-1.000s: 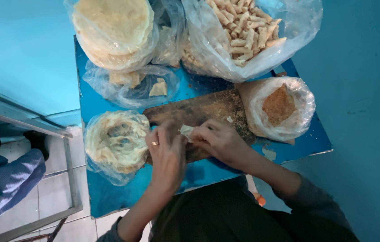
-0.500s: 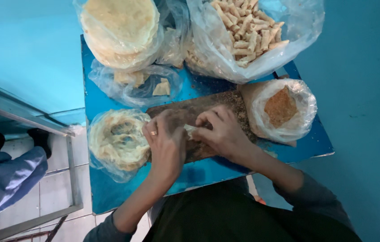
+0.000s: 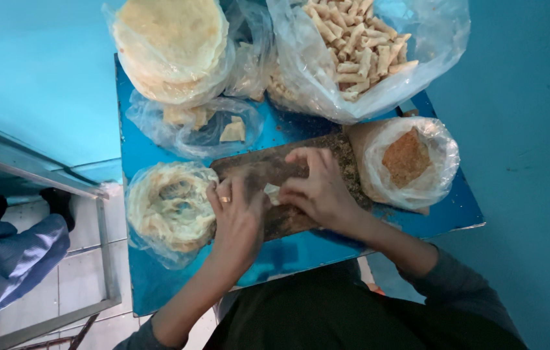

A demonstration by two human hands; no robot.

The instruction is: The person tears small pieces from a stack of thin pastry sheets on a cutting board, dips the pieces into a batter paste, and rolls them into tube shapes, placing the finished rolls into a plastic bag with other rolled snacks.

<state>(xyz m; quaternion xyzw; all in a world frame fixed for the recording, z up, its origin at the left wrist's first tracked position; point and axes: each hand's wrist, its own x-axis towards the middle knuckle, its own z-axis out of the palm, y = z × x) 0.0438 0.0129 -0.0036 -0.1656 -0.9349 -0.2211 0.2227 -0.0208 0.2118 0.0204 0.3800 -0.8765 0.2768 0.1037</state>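
**Both hands work a small pale piece on the board**

The fingers (image 3: 294, 188) of both hands meet over a small pale piece of dough (image 3: 272, 192) at the middle of the board, curled around it from either side. The left hand (image 3: 236, 217) lies knuckles up with a ring on one finger, its fingertips bent down onto the left end of the piece. The right hand (image 3: 317, 188) arches over the right end, fingers pressed together on it. Whether the piece is pinched or only pressed flat cannot be told, since the hands cover most of it.

From largest to smallest, the rest lies like this. The blue worktop (image 3: 158, 291) carries everything. At its far edge sits a big clear bag of short pale rolls (image 3: 359, 45), and left of that a bagged stack of round flat sheets (image 3: 171, 45). Near the left hand, just beside the board, is a bag of coiled pale dough (image 3: 171, 207). To the right of the right hand stands an open bag of brown filling (image 3: 408, 159), touching the board's right end. The dark wooden board (image 3: 288, 223) runs between those two bags, dusted with crumbs. Between the stack and the board lies a nearly empty bag with a few pale scraps (image 3: 217, 126).
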